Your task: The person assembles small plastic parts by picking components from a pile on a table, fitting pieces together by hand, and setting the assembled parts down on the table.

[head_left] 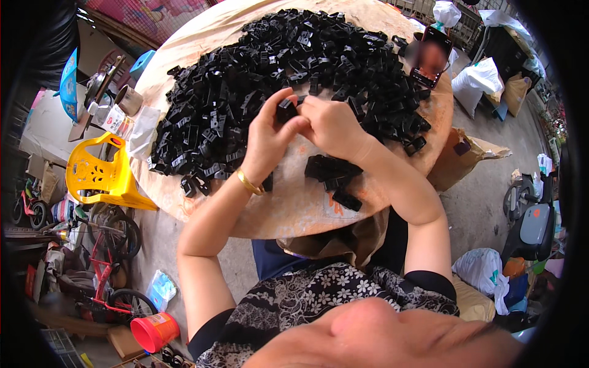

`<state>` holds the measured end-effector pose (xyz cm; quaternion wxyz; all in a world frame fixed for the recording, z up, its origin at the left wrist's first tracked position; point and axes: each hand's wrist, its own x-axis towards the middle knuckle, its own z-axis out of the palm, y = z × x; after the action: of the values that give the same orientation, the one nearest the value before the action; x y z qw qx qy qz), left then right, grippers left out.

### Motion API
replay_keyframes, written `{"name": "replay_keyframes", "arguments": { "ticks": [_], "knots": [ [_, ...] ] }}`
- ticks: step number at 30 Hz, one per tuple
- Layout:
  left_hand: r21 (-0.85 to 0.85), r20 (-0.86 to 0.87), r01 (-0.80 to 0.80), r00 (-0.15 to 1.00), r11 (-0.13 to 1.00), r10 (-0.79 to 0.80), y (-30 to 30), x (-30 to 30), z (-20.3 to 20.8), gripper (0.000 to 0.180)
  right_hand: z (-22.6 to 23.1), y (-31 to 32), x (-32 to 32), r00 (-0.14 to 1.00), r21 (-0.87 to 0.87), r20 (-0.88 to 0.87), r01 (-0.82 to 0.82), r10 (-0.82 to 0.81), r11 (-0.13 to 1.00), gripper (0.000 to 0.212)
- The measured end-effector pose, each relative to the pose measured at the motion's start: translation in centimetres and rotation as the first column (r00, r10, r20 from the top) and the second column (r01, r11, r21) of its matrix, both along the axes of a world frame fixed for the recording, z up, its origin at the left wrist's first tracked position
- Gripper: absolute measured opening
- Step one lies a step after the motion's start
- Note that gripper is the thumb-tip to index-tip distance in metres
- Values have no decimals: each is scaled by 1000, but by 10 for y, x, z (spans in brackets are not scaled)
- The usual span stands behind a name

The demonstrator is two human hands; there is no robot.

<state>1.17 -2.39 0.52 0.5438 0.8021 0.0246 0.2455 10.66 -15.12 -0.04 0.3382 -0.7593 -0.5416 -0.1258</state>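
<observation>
Over the middle of the round table, a small black plastic part [286,111] is pinched between the thumb and fingers of my left hand [269,140], whose wrist wears a gold bangle. My right hand [334,126] closes its fingertips on the right side of the same part; its fingers partly hide that end. Beyond both hands spreads a large heap of similar black plastic parts [215,116]. Closer to me, below my right hand, lies a smaller group of black parts [331,172].
A pale, stained cloth covers the table [276,218]. On its far right edge stands a phone [433,56]. A yellow plastic chair [101,168] is at the left, with a red bucket [154,332] and a bicycle [101,273] nearer. An open brown paper bag [460,159] stands at the right.
</observation>
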Motion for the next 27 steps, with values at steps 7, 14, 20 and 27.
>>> {"name": "replay_keyframes", "arguments": {
  "ticks": [7,14,20,27],
  "knots": [
    [-123,30,55,998,991,-52,12,6,-9,26,17,-12,26,973,26,-225,-34,39,999,16],
    [584,-223,314,949,748,-224,-16,-14,-8,34,1,-12,33,985,-220,-133,80,-111,972,23],
    [643,-228,419,904,641,-362,3,-10,10,21,-7,-14,32,995,-462,-100,-26,-23,886,27],
    [817,-267,295,955,495,-128,33,-10,-1,46,-4,-13,25,995,-492,-78,-91,61,866,25]
  ]
}}
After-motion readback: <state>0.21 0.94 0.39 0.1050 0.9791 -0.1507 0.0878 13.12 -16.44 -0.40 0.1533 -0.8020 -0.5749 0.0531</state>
